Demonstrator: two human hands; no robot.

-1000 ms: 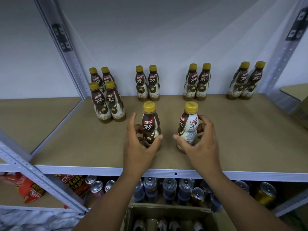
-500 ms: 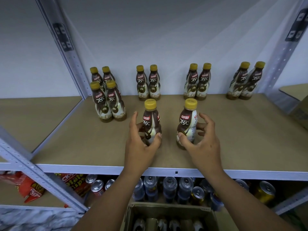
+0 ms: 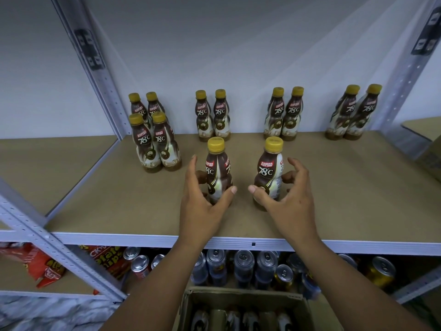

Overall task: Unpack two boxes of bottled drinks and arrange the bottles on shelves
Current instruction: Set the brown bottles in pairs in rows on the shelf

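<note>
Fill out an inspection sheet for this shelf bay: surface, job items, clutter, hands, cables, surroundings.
Surface: brown shelf board with a white front rail.
Job's things: twelve Kopiko bottles upright: group of four at left; along the wall, left pair, middle pair, right pair; left front bottle and right front bottle nearest; open carton below holds more.
Clutter: nothing seen.
Hands: left hand grips left front bottle; right hand curves loosely round right front bottle, grip unclear.
Cables: nothing seen.
Surroundings: cans and snack bags on lower shelf; grey uprights; white wall.
</note>
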